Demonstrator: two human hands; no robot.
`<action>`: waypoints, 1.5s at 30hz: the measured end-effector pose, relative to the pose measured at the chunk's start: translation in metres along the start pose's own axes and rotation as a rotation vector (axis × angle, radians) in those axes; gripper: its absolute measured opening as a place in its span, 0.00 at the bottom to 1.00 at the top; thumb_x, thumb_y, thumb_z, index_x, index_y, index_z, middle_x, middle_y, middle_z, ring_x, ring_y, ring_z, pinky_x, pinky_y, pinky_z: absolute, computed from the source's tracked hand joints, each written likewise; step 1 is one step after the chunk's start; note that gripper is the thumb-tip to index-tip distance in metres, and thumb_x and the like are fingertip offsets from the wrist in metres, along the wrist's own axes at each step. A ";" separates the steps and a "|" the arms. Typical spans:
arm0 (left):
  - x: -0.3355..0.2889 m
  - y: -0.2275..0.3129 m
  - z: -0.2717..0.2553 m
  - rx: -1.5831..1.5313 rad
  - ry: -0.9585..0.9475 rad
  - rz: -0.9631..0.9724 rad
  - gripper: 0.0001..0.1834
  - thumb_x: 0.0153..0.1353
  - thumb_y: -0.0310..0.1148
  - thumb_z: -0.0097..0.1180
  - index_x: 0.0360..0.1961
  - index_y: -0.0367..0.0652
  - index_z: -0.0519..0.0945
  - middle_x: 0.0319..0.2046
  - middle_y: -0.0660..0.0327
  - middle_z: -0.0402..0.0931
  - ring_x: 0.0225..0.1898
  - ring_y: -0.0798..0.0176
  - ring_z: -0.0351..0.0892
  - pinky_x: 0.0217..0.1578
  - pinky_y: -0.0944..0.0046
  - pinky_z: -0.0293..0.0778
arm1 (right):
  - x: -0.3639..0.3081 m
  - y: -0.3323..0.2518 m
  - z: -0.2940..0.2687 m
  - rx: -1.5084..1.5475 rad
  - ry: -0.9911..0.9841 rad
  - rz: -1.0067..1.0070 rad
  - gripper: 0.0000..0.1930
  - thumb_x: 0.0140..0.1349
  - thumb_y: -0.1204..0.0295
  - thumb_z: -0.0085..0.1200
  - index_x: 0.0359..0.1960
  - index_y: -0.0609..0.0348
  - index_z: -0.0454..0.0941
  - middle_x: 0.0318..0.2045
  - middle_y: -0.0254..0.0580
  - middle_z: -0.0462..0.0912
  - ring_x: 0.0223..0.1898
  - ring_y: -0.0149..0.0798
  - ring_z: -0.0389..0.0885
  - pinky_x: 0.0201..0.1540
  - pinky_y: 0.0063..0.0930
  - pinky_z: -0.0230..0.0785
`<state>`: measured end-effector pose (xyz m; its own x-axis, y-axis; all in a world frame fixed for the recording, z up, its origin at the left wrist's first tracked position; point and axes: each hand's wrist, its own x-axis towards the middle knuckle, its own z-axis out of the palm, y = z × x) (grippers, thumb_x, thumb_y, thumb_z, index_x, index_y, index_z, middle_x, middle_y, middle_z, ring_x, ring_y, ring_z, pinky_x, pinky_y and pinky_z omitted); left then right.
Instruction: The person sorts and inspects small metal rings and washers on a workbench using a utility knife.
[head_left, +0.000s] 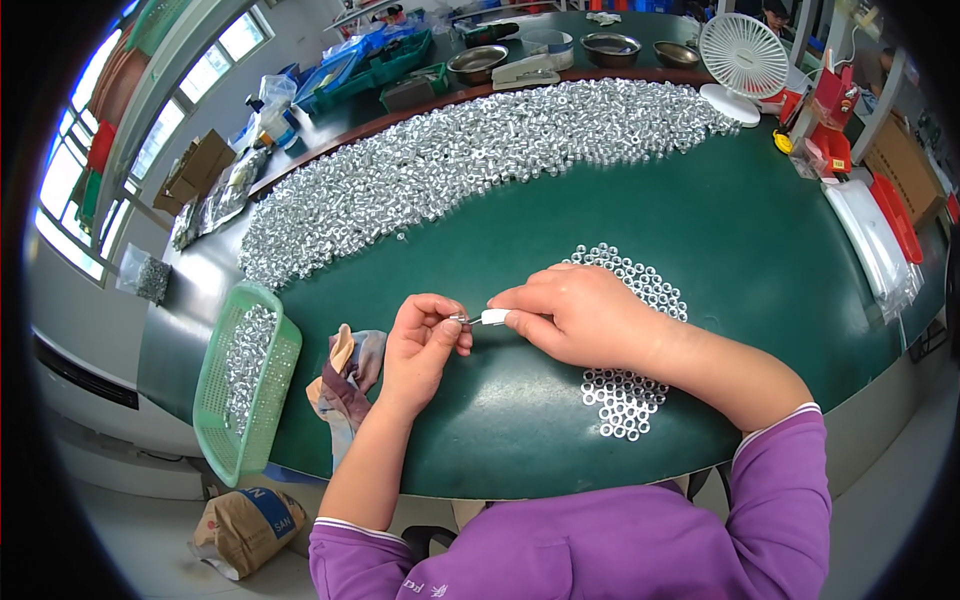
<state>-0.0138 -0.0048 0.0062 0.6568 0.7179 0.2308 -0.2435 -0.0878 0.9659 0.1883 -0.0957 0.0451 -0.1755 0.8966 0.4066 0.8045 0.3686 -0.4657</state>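
Over the green tabletop (500, 420), my two hands meet near the middle. My left hand (418, 350) pinches a small silver metal part (459, 319) between thumb and fingers. With thumb and forefinger, my right hand (575, 315) grips a thin tool with a white handle (494, 317). Its slim metal shaft points left and reaches the part. Rings of the same silver colour (625, 405) lie flat in a close-set patch, partly hidden under my right forearm. A crumpled cloth (345, 385) lies just left of my left wrist.
A long heap of silver metal parts (430, 155) curves along the far side. At the left edge stands a light green basket (283, 375) holding more parts. A white fan (743, 55), metal bowls (478, 62) and red bins (832, 145) stand at the back.
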 end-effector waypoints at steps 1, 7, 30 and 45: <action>-0.001 0.000 0.000 -0.028 -0.006 -0.034 0.05 0.64 0.26 0.47 0.40 0.40 0.67 0.32 0.60 0.72 0.30 0.70 0.72 0.30 0.71 0.71 | 0.000 0.000 -0.001 0.065 -0.043 0.030 0.11 0.54 0.68 0.56 0.40 0.50 0.80 0.26 0.31 0.76 0.32 0.37 0.74 0.33 0.31 0.66; -0.001 0.004 -0.003 -0.122 -0.068 -0.214 0.07 0.66 0.33 0.45 0.39 0.41 0.68 0.26 0.65 0.70 0.24 0.73 0.67 0.25 0.75 0.66 | 0.004 0.006 -0.004 -0.287 0.191 -0.307 0.11 0.53 0.68 0.54 0.40 0.49 0.80 0.29 0.29 0.76 0.34 0.34 0.75 0.34 0.28 0.66; -0.004 0.008 -0.058 1.649 0.245 0.258 0.09 0.42 0.34 0.66 0.23 0.44 0.78 0.30 0.62 0.72 0.43 0.55 0.71 0.41 0.57 0.63 | -0.012 -0.003 -0.074 -0.586 0.419 -0.341 0.11 0.46 0.71 0.55 0.34 0.47 0.81 0.28 0.28 0.76 0.37 0.33 0.75 0.43 0.32 0.64; -0.017 0.059 -0.043 0.332 0.528 -0.151 0.11 0.55 0.40 0.61 0.28 0.43 0.78 0.26 0.68 0.71 0.36 0.67 0.71 0.36 0.62 0.67 | -0.122 0.079 -0.098 -0.254 0.597 0.314 0.16 0.48 0.80 0.58 0.41 0.52 0.80 0.33 0.36 0.78 0.38 0.37 0.75 0.42 0.28 0.69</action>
<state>-0.0701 0.0072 0.0541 0.2063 0.9750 0.0825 0.1143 -0.1077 0.9876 0.3289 -0.2006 0.0360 0.3673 0.6369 0.6778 0.8858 -0.0174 -0.4637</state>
